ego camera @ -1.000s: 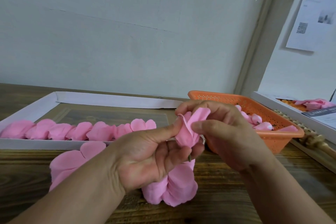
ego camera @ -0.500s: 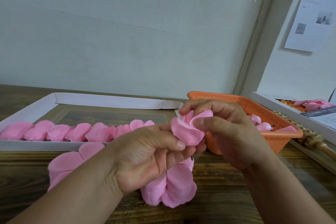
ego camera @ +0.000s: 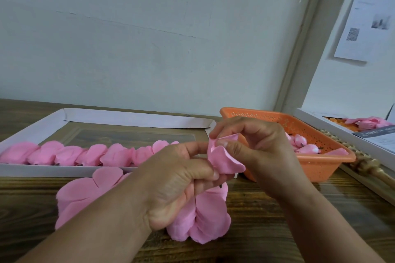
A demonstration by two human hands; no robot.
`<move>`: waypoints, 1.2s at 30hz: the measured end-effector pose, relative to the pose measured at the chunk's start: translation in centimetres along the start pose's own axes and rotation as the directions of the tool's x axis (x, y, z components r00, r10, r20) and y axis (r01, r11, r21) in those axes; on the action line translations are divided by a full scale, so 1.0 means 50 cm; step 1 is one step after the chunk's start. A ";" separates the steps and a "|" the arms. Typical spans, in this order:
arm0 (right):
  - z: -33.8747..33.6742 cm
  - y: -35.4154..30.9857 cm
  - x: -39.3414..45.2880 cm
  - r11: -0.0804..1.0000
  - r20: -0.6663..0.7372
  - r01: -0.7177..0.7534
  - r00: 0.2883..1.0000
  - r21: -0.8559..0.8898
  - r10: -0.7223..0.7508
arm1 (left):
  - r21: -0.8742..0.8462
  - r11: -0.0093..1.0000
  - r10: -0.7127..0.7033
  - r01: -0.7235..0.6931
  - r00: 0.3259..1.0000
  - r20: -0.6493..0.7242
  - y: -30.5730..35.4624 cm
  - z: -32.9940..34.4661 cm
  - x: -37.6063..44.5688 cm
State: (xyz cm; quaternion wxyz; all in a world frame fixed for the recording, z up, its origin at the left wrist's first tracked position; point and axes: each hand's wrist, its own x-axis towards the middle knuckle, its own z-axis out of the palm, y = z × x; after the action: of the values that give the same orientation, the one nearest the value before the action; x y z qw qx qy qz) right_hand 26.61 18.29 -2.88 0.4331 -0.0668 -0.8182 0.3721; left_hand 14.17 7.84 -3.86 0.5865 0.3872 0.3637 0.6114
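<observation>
Here, pink petal [ego camera: 224, 160] pinched btwn left hand [ego camera: 177, 179] & right hand [ego camera: 256, 145].

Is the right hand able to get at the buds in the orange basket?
Probably yes: the orange basket sits open just behind the right hand, nothing between them, though that hand pinches a pink petal it would have to release.

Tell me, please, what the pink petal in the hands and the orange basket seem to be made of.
The pink petal: likely thin fabric or soft foam sheet, matte; it folds and creases softly. The orange basket: moulded plastic, smooth, walls dotted with small holes.
</observation>
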 end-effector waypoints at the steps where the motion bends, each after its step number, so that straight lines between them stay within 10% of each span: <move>1: 0.001 0.002 0.000 1.000 -0.005 -0.003 1.000 -0.007 0.003 | -0.001 1.000 0.002 -0.002 1.000 -0.003 -0.001 0.000 0.000; 30: 0.027 0.031 -0.001 0.990 -0.148 -0.138 0.979 0.020 0.139 | -0.015 1.000 -0.015 0.012 0.983 -0.183 -0.032 0.009 0.012; 36: 0.014 0.026 0.002 0.948 -0.210 -0.097 0.963 0.302 0.166 | -0.063 0.998 0.007 -0.017 0.988 -0.154 -0.017 -0.007 0.011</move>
State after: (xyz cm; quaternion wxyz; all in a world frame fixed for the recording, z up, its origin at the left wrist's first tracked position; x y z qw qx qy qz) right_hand 25.75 18.91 -3.93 0.5053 -0.1008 -0.6921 0.5055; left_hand 14.21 8.43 -4.74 0.5652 0.3220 0.3858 0.6543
